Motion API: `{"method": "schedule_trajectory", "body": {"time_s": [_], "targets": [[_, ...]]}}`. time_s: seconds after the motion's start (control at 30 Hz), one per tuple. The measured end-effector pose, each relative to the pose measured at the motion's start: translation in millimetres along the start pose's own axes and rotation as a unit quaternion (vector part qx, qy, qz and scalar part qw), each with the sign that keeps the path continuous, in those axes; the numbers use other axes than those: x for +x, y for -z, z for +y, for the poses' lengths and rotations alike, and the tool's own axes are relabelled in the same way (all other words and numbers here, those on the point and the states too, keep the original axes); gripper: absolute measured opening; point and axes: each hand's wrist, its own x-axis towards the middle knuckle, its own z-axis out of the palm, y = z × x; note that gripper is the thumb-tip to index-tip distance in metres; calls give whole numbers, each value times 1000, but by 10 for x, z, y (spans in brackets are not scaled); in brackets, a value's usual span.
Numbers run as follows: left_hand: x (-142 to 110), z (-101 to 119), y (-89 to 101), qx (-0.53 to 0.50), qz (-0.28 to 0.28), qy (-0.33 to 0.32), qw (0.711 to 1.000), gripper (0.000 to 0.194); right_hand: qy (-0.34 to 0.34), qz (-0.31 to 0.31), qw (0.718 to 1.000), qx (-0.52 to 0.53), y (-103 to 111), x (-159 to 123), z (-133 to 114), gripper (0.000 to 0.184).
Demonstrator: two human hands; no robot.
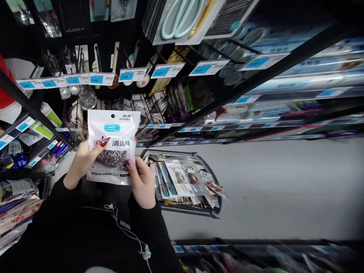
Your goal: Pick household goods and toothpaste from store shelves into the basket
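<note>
A white packet of steel wool scrubber (112,157) is held up in front of me, its printed face toward the camera. A coil of shiny metal shows through the clear window. My left hand (85,161) grips the packet's left side, the thumb lying across the front. On the lower right edge, my right hand (143,182) pinches it with the thumb in front. The fingers behind the packet are hidden. Just right of my right hand, lower down, is a black basket (217,182) filled with packaged goods, among them a white carded pack (179,176).
Shelf racks with hooks and blue price tags (132,74) stand ahead, hung with kitchen tools such as a wooden spoon (115,64). Grey floor (270,185) lies to the right. More shelving runs along the bottom edge (210,249). An earphone cable (125,229) hangs over my black top.
</note>
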Motion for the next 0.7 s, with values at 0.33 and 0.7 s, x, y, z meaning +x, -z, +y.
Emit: {"method": "schedule_trajectory", "body": {"time_s": [0.33, 0.7], "targets": [[-30, -38, 14, -9, 21, 7, 1000, 45, 48, 15, 998, -31, 9, 9, -19, 32], [-152, -211, -231, 34, 64, -124, 990, 76, 238, 172, 906, -304, -278, -89, -42, 30]]}}
